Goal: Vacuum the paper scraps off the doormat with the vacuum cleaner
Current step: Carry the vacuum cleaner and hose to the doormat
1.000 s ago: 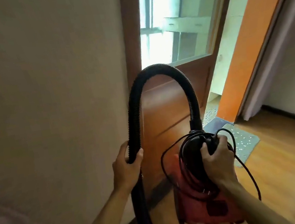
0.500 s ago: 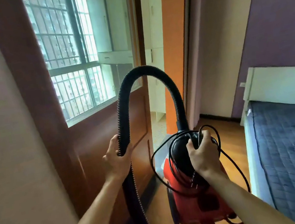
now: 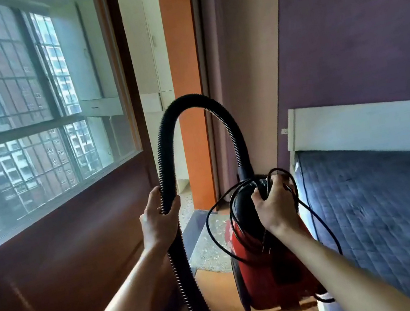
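Vacuum cleaner (image 3: 271,275) in the air, both hands full, doormat (image 3: 209,250) ahead on the floor!

The right hand (image 3: 273,206) is curled over the black top handle with loops of power cord (image 3: 213,239) bunched under the fingers. The red body hangs straight below it, long axis near vertical, hose end up. It looks like a hard, fairly weighty shell, so that handle is the place to carry it. The left hand (image 3: 159,219) is wrapped round the ribbed hose (image 3: 189,103), which is bendy and arches up from that hand and over to the body's top, just behind the right hand. The hose's lower end drops out of view. The mat lies below and beyond, between the two hands; its scraps are too small to make out.
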Available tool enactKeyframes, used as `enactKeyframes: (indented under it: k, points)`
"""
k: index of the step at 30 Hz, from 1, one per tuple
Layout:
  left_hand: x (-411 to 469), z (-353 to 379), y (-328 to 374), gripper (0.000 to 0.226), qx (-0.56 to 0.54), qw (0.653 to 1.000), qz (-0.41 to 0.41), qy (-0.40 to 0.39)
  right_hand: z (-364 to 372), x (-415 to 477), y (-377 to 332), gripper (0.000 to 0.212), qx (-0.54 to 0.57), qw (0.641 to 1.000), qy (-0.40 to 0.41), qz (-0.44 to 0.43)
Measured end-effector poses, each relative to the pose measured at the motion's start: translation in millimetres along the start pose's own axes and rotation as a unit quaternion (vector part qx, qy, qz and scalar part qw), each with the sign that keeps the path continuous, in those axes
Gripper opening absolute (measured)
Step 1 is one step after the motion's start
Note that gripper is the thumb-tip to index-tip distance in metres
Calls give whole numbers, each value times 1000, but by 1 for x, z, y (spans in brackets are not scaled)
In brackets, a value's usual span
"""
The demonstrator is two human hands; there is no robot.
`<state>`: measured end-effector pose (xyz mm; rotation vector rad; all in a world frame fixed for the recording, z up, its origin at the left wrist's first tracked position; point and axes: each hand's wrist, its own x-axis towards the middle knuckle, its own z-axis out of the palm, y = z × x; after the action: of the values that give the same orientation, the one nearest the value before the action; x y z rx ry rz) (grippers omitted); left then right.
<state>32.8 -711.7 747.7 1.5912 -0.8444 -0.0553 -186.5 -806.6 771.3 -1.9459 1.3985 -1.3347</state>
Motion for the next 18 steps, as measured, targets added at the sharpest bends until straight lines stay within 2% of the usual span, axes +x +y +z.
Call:
enactKeyframes:
  k: [5, 11, 18]
  points:
    - [20, 45, 11, 32, -9, 1000, 8, -21, -11, 38, 19, 42, -12, 1000, 19, 18]
    - [46, 84, 15, 36, -14, 998, -3, -54, -11, 72, 33, 41, -36, 998, 47, 21]
    - [97, 131, 0, 42, -3, 997, 22, -75, 12, 119, 47, 29, -53, 996, 68, 38]
